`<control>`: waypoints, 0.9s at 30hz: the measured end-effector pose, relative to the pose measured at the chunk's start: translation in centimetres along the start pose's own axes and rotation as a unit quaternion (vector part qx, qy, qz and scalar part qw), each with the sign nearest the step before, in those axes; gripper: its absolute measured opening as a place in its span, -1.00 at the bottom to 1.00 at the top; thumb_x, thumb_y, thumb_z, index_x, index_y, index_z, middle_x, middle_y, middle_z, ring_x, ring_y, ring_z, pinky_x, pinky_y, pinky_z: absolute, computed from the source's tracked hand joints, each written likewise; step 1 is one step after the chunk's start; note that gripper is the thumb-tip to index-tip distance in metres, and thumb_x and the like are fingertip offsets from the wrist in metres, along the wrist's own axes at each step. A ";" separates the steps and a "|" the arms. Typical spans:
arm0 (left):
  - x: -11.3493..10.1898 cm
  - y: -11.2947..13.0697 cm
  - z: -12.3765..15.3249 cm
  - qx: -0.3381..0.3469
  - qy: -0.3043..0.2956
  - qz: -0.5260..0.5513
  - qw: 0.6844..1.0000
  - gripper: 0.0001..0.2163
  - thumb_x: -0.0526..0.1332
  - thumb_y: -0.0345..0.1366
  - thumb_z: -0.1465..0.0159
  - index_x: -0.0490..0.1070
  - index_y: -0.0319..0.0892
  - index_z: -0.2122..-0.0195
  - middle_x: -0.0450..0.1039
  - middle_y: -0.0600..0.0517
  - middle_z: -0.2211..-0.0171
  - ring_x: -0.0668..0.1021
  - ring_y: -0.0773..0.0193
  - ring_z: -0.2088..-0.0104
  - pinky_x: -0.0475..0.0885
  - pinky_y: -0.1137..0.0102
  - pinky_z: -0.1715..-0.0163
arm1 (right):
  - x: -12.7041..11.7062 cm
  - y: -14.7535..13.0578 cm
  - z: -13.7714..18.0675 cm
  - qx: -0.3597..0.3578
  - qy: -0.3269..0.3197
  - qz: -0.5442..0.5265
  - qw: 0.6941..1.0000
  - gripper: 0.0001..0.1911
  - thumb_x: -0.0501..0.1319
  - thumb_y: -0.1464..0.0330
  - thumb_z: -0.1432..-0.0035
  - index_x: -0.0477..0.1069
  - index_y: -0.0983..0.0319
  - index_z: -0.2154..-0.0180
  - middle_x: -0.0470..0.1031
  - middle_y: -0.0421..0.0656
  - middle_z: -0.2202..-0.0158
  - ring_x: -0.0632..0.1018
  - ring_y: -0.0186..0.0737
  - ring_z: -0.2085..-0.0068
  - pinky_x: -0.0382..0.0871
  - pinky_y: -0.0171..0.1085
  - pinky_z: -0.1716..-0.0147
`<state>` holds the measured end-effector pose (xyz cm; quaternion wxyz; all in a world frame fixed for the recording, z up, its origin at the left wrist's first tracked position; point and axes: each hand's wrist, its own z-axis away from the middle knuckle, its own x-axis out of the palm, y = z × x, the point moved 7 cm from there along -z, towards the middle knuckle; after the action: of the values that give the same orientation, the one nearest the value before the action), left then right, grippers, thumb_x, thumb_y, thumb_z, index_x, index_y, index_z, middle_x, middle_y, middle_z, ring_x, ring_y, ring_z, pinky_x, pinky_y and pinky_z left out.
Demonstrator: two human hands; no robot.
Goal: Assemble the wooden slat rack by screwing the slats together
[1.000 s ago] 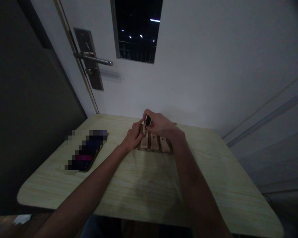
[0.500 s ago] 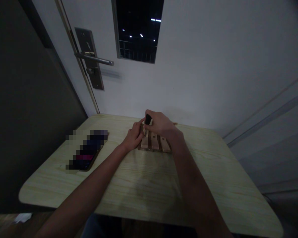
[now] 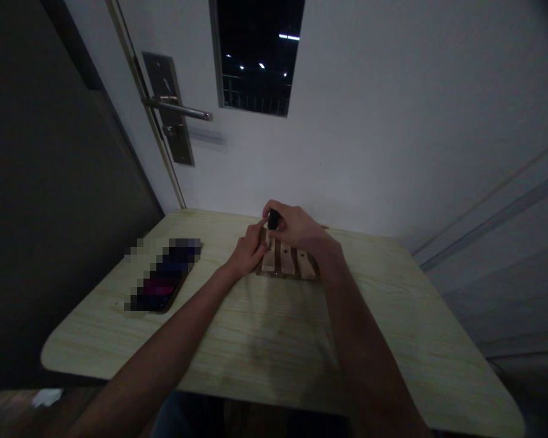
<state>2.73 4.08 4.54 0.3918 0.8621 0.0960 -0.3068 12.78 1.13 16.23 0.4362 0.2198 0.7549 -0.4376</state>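
A small brown wooden board (image 3: 278, 272) with several pale wooden pieces on it lies near the table's far edge. Dark round holes show in two pale pieces. My right hand (image 3: 299, 226) is closed round the black handle of a screwdriver (image 3: 273, 220), held upright over the leftmost piece (image 3: 269, 261). Its thin shaft points down at that piece; the tip is too small to make out. On the board's left side rests my left hand (image 3: 247, 250), its thumb against the leftmost piece and its fingers gripping along the edge. My right hand and wrist hide the board's far right part.
A phone (image 3: 176, 286), partly pixelated, lies on the left of the pale wood-grain table (image 3: 256, 340). Behind the table stands a white door with a metal handle (image 3: 178, 109) and a dark window (image 3: 258, 55). A dark panel (image 3: 50, 213) rises at the left.
The view has shifted slightly, so the whole scene sits a little further right. My right fingers have shifted slightly round the screwdriver handle. My left hand stays on the board.
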 end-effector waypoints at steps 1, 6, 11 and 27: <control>0.0 0.0 0.0 -0.002 -0.001 0.000 1.000 -0.42 -0.04 -0.11 -0.35 -0.10 -0.17 -0.35 0.18 -0.24 -0.19 0.30 -0.09 -0.17 0.30 -0.04 -0.06 | 0.0 0.1 0.0 0.005 0.003 0.011 1.000 -0.78 0.19 0.46 -0.02 0.28 0.18 0.23 0.42 -0.21 0.36 0.43 -0.27 0.33 0.23 -0.31 0.33; 0.0 -0.1 0.0 -0.008 -0.001 0.008 1.000 -0.44 -0.03 -0.12 -0.35 -0.08 -0.13 -0.35 0.17 -0.23 -0.21 0.31 -0.08 -0.16 0.29 -0.06 -0.08 | -0.4 0.2 0.0 0.048 0.018 0.084 0.995 -0.85 0.24 0.40 -0.04 0.25 0.19 0.34 0.44 -0.15 0.34 0.41 -0.24 0.30 0.21 -0.27 0.31; 0.0 -0.2 0.0 -0.008 0.003 0.007 1.000 -0.44 -0.03 -0.11 -0.36 -0.09 -0.12 -0.35 0.17 -0.23 -0.21 0.30 -0.08 -0.17 0.29 -0.06 -0.08 | -0.3 -0.1 0.0 0.040 0.015 0.048 0.998 -0.86 0.20 0.45 -0.06 0.24 0.19 0.33 0.43 -0.18 0.35 0.42 -0.27 0.32 0.24 -0.28 0.28; 0.1 -0.5 0.0 -0.005 -0.006 0.007 1.000 -0.42 -0.05 -0.06 -0.35 -0.12 -0.10 -0.36 0.18 -0.23 -0.18 0.33 -0.07 -0.12 0.32 -0.02 -0.02 | -0.1 0.6 0.3 0.027 -0.019 0.039 0.999 -0.71 0.14 0.50 -0.04 0.29 0.16 0.15 0.46 -0.19 0.34 0.44 -0.27 0.34 0.25 -0.30 0.32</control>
<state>2.61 4.43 4.10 0.3988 0.8590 0.0892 -0.3083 13.38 1.16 15.91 0.4610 0.2524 0.7252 -0.4449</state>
